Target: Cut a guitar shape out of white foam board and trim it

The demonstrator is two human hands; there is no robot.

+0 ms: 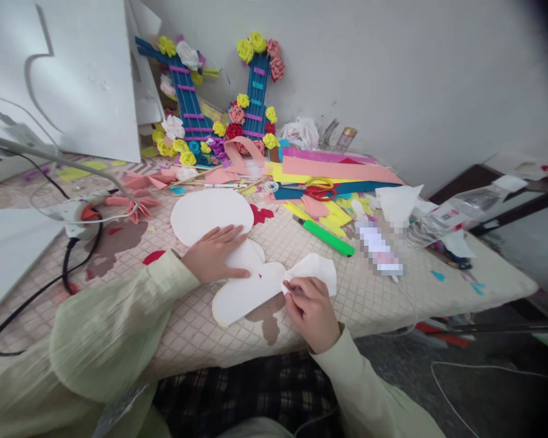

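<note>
A white cutout with rounded lobes (212, 213) lies flat in front of me. My left hand (217, 252) rests on its middle with the fingers spread, pressing it to the table. At the right end of the cutout, a soft white sheet of paper (318, 266) spreads out to the right. My right hand (311, 310) is closed in a pinch on a gathered bit of this paper, beside the cutout's edge. Whether paper and cutout are joined there is hidden by the fingers. A small red scrap sits on the cutout.
Behind stand blue guitar-shaped crafts (256, 91) with paper flowers. Coloured paper strips (342, 167) and red-handled scissors (319, 190) lie at the back. A green box cutter (329, 237), a blurred-out object (378, 248) and a plastic bottle (466, 210) are to the right. A power strip (80, 213) with cables lies left.
</note>
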